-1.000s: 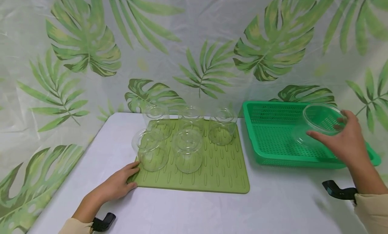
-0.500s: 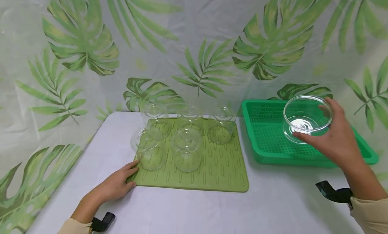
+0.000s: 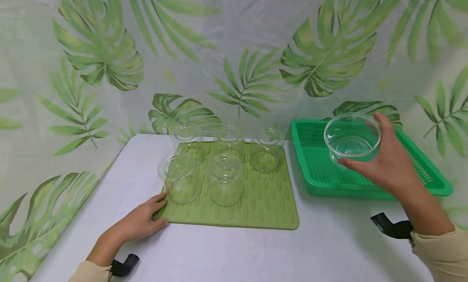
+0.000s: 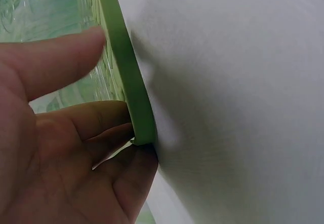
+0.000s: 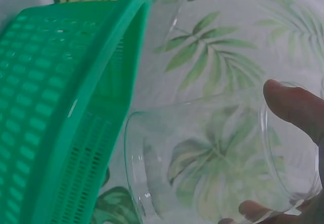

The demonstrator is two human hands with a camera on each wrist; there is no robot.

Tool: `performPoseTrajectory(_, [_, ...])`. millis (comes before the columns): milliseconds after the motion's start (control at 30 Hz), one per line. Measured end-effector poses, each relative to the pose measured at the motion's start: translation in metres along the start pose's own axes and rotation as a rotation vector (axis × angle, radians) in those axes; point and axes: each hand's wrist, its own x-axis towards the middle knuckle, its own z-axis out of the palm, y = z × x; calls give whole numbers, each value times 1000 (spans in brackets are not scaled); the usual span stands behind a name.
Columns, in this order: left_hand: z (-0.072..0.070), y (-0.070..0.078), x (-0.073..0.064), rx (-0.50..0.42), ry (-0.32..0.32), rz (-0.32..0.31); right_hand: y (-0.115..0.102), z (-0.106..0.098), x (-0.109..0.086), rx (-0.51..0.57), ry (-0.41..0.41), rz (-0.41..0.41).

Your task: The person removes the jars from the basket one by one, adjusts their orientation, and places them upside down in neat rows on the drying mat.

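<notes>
My right hand (image 3: 391, 164) grips a clear glass bowl (image 3: 352, 146) by its side near the rim, thumb on the near side and fingers behind. The bowl is above the green plastic basket (image 3: 315, 187), its mouth facing up. In the right wrist view the thumb lies by the rim of the bowl (image 5: 202, 158). My left hand (image 3: 140, 221) touches the front left corner of the green ribbed mat (image 3: 270, 215). In the left wrist view its fingertips meet the edge of the mat (image 4: 132, 82), thumb held apart. Several clear glass containers (image 3: 226, 192) stand on the mat.
The basket stands right of the mat on the white-covered table (image 3: 234, 257). A leaf-printed curtain (image 3: 248, 38) hangs behind and along the left side. Two glass containers are in the mat's front row, three in its back row. A black device (image 3: 393, 227) is strapped to the right wrist.
My right hand has carried the glass bowl leftward and slightly up over the basket. The left hand stays at the mat's corner, and the containers on the mat have not moved.
</notes>
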Motion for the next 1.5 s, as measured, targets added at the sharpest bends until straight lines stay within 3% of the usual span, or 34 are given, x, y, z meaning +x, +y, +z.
performPoseTrajectory(233, [-1, 0, 0, -14, 4, -10, -11, 5, -3, 79, 54, -44])
performPoseTrajectory(800, [-1, 2, -1, 3, -12, -25, -46, 25, -6, 79, 12, -189])
performPoseTrajectory(967, [-3, 2, -1, 4, -11, -33, -59, 36, -5, 106, 22, -241])
performPoseTrajectory(1233, [-3, 2, 0, -13, -25, -50, -77, 61, -8, 118, 36, -432])
performPoseTrajectory(1500, [-1, 2, -1, -22, -35, -55, -91, 82, -13, 105, -5, -468])
